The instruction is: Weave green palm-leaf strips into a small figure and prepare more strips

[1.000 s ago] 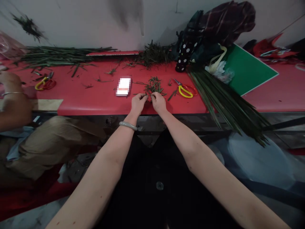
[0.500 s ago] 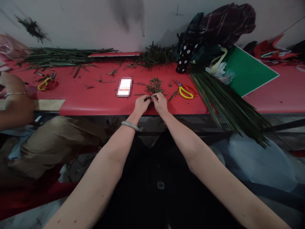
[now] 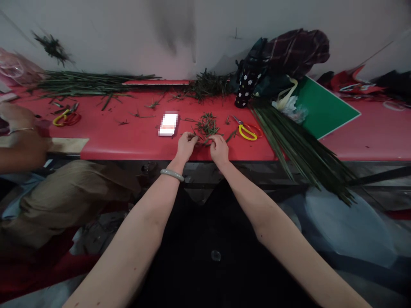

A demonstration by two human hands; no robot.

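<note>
My left hand (image 3: 186,146) is closed in a pinch just above the front edge of the red tabletop. A short way to its right, my right hand (image 3: 220,148) is pinched too. Thin dark green leaf strips (image 3: 204,142) show between the fingertips of both hands; their exact shape is too small to make out. Right behind the fingers lies a small heap of short green leaf pieces (image 3: 208,124). Scissors with yellow and red handles (image 3: 248,131) rest to the right of my right hand. A phone with a blurred screen (image 3: 168,123) lies behind my left hand.
Long green leaves (image 3: 298,145) hang over the front edge at right, near a flowered black bottle (image 3: 246,87) and a green board (image 3: 327,109). Cut stems (image 3: 80,83) line the wall. At left are another person's arm (image 3: 22,137) and second scissors (image 3: 66,117).
My hands have drawn apart; half a second ago their fingertips met over a small dark piece. The whole view has tilted slightly, so the table sits lower.
</note>
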